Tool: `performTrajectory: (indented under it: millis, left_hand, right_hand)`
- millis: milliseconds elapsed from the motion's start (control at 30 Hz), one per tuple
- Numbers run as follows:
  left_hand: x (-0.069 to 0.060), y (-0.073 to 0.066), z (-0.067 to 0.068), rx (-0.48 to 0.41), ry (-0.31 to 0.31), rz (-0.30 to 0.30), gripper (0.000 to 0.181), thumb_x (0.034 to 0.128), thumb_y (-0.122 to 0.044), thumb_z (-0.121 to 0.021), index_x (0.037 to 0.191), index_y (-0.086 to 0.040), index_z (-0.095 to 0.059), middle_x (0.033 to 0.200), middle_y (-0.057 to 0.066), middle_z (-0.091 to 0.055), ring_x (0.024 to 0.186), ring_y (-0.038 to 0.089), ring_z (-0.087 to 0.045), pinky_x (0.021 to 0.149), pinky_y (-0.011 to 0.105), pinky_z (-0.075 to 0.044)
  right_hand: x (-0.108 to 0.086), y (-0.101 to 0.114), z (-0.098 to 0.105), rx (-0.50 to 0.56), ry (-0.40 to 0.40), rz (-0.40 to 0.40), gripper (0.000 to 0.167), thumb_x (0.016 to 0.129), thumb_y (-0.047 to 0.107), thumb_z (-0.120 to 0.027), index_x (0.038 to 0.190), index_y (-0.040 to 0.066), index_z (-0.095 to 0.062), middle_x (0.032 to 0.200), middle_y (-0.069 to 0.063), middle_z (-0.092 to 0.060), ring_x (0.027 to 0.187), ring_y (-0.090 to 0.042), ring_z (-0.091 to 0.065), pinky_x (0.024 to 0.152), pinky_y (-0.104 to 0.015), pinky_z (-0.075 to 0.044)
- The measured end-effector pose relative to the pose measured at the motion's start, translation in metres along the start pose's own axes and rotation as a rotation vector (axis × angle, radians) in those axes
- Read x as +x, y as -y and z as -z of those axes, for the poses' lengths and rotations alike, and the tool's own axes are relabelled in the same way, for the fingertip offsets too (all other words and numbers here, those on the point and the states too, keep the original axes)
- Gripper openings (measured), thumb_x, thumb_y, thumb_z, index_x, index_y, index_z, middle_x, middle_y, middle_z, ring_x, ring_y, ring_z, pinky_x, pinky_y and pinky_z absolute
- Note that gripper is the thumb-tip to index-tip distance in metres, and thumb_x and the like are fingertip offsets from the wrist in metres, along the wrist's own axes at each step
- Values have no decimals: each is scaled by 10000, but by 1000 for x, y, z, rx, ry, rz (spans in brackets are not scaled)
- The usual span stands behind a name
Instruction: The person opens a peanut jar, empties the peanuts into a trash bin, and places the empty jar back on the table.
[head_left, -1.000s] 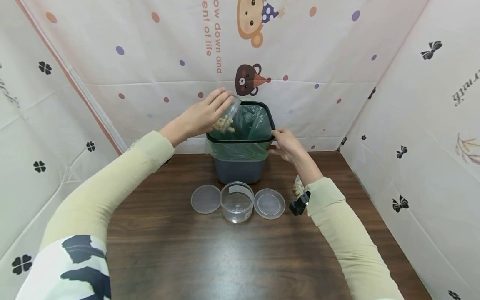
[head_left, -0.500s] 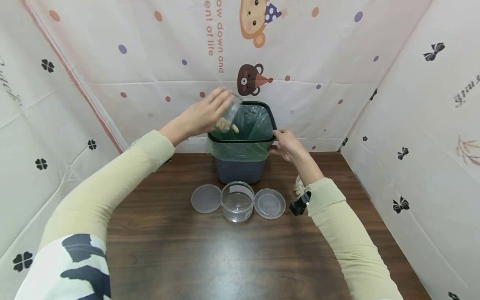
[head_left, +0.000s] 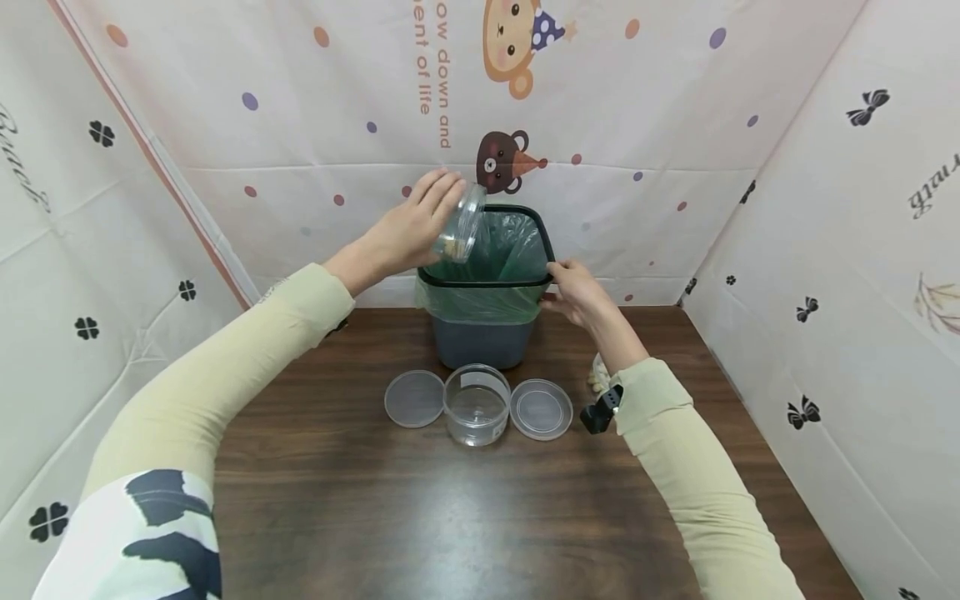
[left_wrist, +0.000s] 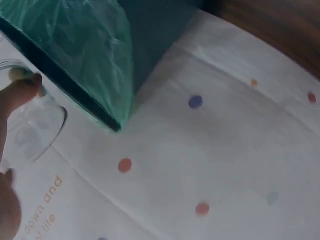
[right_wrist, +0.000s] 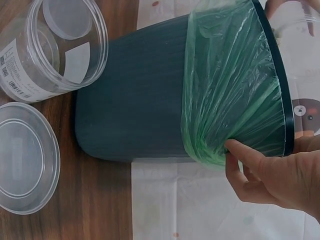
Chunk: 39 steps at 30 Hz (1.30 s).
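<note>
Currently, my left hand [head_left: 408,225] holds a clear plastic jar [head_left: 468,218], fingers and thumb curled round its wall, the jar tilted above the left side of the grey waste bin [head_left: 480,340]; a few pale pieces [head_left: 453,249] show in its lower part. My right hand [head_left: 577,292] pinches the bin's near right corner, catching the black rim [head_left: 480,284] and the folded-over green liner [right_wrist: 235,85]. Upright on the dark wood-grain bench [head_left: 450,517], just in front of the bin, stands an open clear jar [head_left: 476,432] with a barcode label [right_wrist: 21,75], flanked closely by two round translucent lids, one left [head_left: 414,400], one right [head_left: 542,410]. Beside my right wrist lies a whitish item [head_left: 597,375], mostly hidden
</note>
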<state>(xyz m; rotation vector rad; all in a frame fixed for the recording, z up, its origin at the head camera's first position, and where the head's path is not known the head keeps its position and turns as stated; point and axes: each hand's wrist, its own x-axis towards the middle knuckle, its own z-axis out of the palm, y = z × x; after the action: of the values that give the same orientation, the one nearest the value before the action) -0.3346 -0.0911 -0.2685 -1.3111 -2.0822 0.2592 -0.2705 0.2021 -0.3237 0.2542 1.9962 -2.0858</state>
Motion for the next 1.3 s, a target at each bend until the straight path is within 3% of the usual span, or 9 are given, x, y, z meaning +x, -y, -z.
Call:
performTrajectory:
  millis: [67,200,300,467,533,600,767,1067,1300]
  left_hand:
    - [0,0,-3,25,-16,-24,867,832,-20,-778,1538,93,-288,1576,285,-324,1480,424,-273,1165,423,-371]
    - [0,-1,-8,31,-4,-30,820,843,54,-719,1541,86,-289,1571,284,-335,1477,420,-285,1110,432,-439]
    - [-2,0,-9,25,29,-9,953,794,-16,-819,1554,79,-253,1580,284,-307,1484,423,-253,1098,432,-450]
    - [-2,1,-11,169,17,-143,859,864,-29,-785,1563,42,-291,1599,243,-324,1500,388,-267,1149,434,-391]
    - [0,-1,-12,221,-17,-218,793,890,27,-730,1564,15,-313,1605,219,-334,1501,366,-283,1174,432,-357]
    - [2,-2,-14,268,-65,-285,763,894,102,-672,1564,-11,-323,1609,189,-341,1498,345,-298,1198,423,-315]
    - [5,-3,-18,338,-118,-381,723,936,117,-612,1573,-86,-339,1620,107,-345,1497,279,-314,1234,405,-233]
    - [7,3,-7,307,-60,-425,939,786,148,-755,1580,-136,-342,1632,56,-319,1506,238,-297,1244,397,-203]
    - [3,8,-1,292,-79,-413,902,812,180,-690,1583,-117,-328,1632,78,-319,1505,261,-296,1248,406,-192]
  right_hand:
    - [-1,-1,0,4,-3,4,602,1116,237,-326,1628,74,-54,1630,-212,-116,1442,-417,-337,1147,-441,-382]
    - [-1,-1,1,-9,-13,12,606,1115,245,-342,1633,89,-69,1625,-212,-145,1037,-279,-555,1141,-443,-394]
    - [-1,-2,1,-22,-19,17,593,1114,247,-353,1629,91,-105,1619,-211,-176,724,-164,-454,1131,-445,-408]
    - [0,-1,0,0,-5,12,558,1115,235,-342,1611,77,-143,1617,-212,-167,1133,-303,-573,1146,-466,-384]
    - [0,-1,0,13,1,5,557,1116,229,-333,1612,75,-131,1626,-209,-139,1404,-397,-389,1160,-474,-362]
    - [0,0,0,17,4,-1,562,1115,227,-332,1614,77,-122,1632,-205,-125,1470,-425,-298,1167,-478,-350]
    - [0,-1,0,2,3,2,562,1115,227,-332,1615,79,-122,1631,-205,-125,1477,-432,-279,1170,-480,-347]
    - [2,-3,-4,-45,-20,38,477,1115,230,-346,1534,24,-245,1580,-216,-207,1330,-418,-423,1130,-473,-406]
    - [0,-3,-3,-42,-25,44,474,1117,232,-330,1532,24,-234,1566,-208,-200,1332,-422,-408,1133,-494,-394]
